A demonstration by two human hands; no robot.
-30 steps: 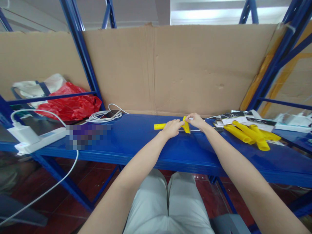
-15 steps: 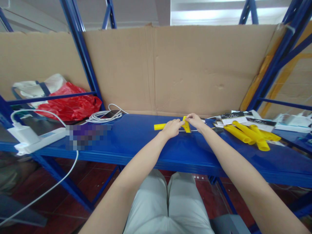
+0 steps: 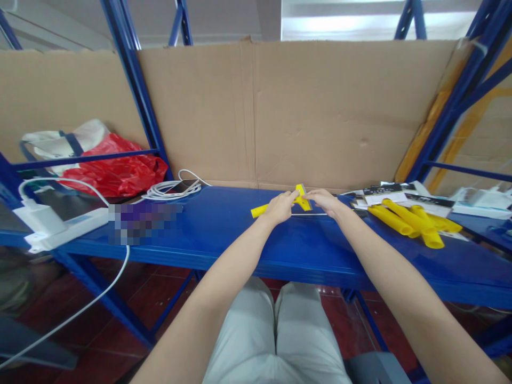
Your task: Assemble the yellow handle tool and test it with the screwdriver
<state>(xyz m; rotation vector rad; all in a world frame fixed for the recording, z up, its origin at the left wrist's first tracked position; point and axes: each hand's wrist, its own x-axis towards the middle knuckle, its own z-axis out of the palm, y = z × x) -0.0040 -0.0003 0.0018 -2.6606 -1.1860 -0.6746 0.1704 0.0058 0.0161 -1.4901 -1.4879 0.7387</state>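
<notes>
A yellow scraper [image 3: 303, 198] with a T-shaped head lies in front of me, just above the blue tabletop. My left hand [image 3: 280, 207] is closed around its handle, whose end pokes out to the left. At the right side of the head, my right hand [image 3: 325, 201] has its fingers bent onto the edge, where a thin greyish strip shows. Some of those fingertips are too small to make out. Below the hands a thin, pale metallic strip [image 3: 310, 214] lies on the table.
Several yellow tubes [image 3: 412, 220] lie in a pile on the right, in front of black-and-white cards [image 3: 386, 193]. On the left are a white power strip [image 3: 76, 228], a coiled white cable [image 3: 170, 190] and a red plastic bag [image 3: 118, 168]. Upright cardboard [image 3: 304, 112] closes off the back.
The scraper has tilted, its head turning and its handle end dipping slightly. The right hand has shifted a little to the right and down along the head's edge.
</notes>
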